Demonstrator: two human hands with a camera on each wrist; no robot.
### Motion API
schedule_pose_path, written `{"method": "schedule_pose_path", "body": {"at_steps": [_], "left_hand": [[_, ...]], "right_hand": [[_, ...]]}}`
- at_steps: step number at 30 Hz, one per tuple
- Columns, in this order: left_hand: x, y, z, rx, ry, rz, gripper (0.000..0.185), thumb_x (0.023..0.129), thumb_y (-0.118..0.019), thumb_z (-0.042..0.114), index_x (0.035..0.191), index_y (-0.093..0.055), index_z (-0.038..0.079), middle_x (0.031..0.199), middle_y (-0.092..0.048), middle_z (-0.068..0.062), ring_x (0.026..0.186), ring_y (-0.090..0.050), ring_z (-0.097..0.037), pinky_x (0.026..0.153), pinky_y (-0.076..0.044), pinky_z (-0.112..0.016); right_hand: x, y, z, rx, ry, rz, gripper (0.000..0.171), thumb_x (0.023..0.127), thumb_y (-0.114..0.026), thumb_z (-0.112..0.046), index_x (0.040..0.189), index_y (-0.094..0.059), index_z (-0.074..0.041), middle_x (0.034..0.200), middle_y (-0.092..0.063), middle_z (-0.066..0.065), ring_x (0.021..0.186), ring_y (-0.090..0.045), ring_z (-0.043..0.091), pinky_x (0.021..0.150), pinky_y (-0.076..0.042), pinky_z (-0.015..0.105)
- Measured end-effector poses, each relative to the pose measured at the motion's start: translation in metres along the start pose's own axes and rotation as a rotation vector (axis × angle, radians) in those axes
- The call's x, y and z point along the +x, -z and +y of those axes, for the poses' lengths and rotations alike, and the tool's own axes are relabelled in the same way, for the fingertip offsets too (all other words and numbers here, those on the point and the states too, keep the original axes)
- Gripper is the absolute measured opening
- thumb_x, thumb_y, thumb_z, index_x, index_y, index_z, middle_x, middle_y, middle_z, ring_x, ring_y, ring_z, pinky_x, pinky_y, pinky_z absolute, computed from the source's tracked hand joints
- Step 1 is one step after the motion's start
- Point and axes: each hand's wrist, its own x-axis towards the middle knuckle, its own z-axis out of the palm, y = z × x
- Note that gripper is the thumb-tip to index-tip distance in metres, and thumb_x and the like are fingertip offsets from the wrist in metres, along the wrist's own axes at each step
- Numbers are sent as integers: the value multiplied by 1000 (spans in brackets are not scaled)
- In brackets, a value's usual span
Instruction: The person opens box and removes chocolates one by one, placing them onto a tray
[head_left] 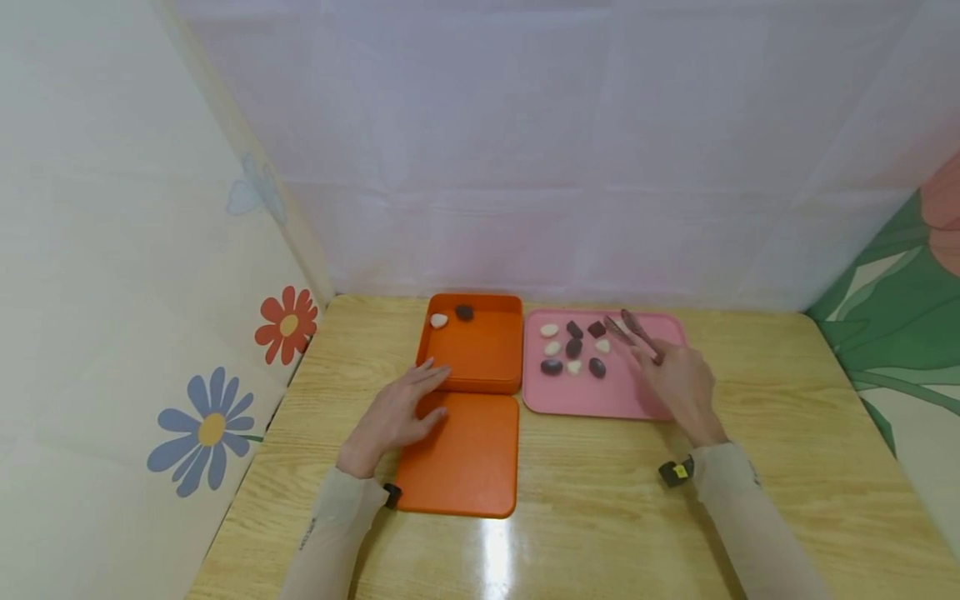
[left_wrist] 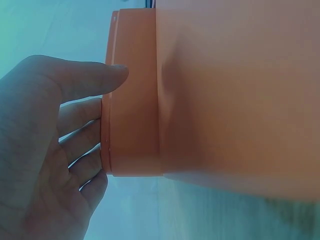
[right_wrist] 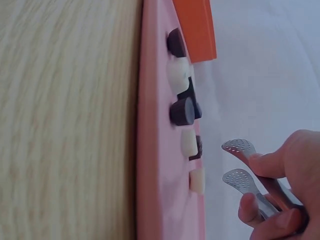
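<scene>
Right hand (head_left: 678, 383) grips tongs (head_left: 633, 329) loosely, so a chocolate (head_left: 597, 367) may slip; left hand (head_left: 397, 412), released, steadies the orange box (head_left: 480, 367).

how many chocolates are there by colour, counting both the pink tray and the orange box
White chocolates: 5, four on the pink tray and one in the orange box
Dark chocolates: 6, five on the pink tray and one in the orange box
Total: 11
</scene>
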Motion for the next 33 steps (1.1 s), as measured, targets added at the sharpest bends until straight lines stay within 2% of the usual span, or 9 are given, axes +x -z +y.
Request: {"method": "schedule_pose_path", "body": {"at_steps": [7, 12, 15, 19, 22, 28, 33], "left_hand": [[-1, 1, 1, -7, -4, 3, 66, 98, -79, 26, 157, -56, 10, 161, -55, -10, 157, -42, -34, 122, -41, -60], [-2, 1, -2, -1, -16, 13, 66, 98, -80, 27, 157, -56, 10, 161, -55, -10, 157, -42, -33, 124, -39, -58], [-2, 1, -2, 0, -20, 12, 67, 98, -80, 27, 157, -55, 9, 161, -55, -10, 157, -41, -33, 125, -37, -57], [0, 1, -1, -5, -29, 11, 67, 98, -80, 26, 157, -55, 8, 161, -55, -11, 157, -41, -33, 126, -36, -56], [0, 0, -1, -7, -35, 16, 66, 98, -80, 26, 157, -55, 8, 161, -55, -11, 157, -42, -33, 126, -36, -56], [0, 0, -2, -14, -32, 15, 67, 98, -80, 27, 157, -55, 9, 161, -55, -11, 157, -42, -33, 125, -37, -57], [0, 0, -2, -12, -24, 15, 67, 98, -79, 28, 157, -55, 10, 161, -55, -10, 157, -42, -33, 124, -38, -58]], "right_hand": [[0, 4, -22, 79, 6, -86, 43, 105, -67, -44, 126, -77, -7, 58, -53, 1, 47, -39, 13, 40, -31, 26], [3, -1, -35, 88, 108, -52, 45, 104, -68, -49, 122, -79, -10, 52, -47, -3, 44, -35, 11, 39, -27, 27], [5, -5, -41, 94, 126, -40, 42, 104, -67, -50, 112, -79, -11, 53, -45, -3, 44, -33, 11, 39, -26, 27], [4, -10, -52, 118, 129, -52, 40, 104, -68, -47, 117, -80, -11, 54, -46, -2, 44, -33, 11, 38, -26, 27], [3, -12, -63, 133, 150, -53, 47, 104, -68, -49, 130, -77, -11, 54, -46, -2, 44, -33, 11, 38, -27, 27], [-3, -13, -84, 184, 179, -64, 47, 103, -68, -48, 135, -75, -14, 58, -48, -2, 46, -34, 11, 38, -29, 26], [-8, -15, -98, 227, 238, -44, 47, 103, -70, -44, 131, -77, -7, 55, -47, -3, 43, -31, 9, 37, -26, 24]]}}
